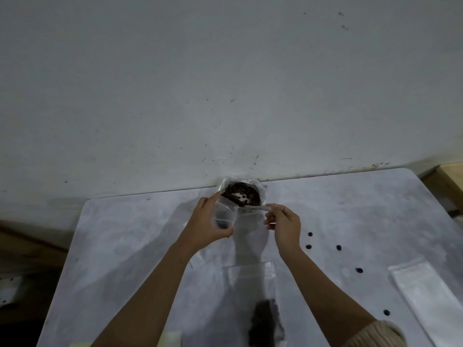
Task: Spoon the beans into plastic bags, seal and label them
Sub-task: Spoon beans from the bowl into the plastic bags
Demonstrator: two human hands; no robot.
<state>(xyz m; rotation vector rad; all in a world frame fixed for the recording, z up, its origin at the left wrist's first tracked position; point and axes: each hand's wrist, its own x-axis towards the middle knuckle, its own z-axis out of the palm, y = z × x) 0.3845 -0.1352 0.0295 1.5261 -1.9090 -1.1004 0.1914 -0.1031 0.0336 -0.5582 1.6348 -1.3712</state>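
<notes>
While the left hand grips a small clear bag, fingers curled round it, the right hand pinches a pale spoon at the dark beans heaped in an open sack at the surface's far edge. Scooping, I reckon; next, a steady carry across.

We have one view only: head-worn, wide-angle, looking forward and down. The pale grey marbled tabletop sits close, filling the lower frame. The scuffed off-white wall fills the upper half.
</notes>
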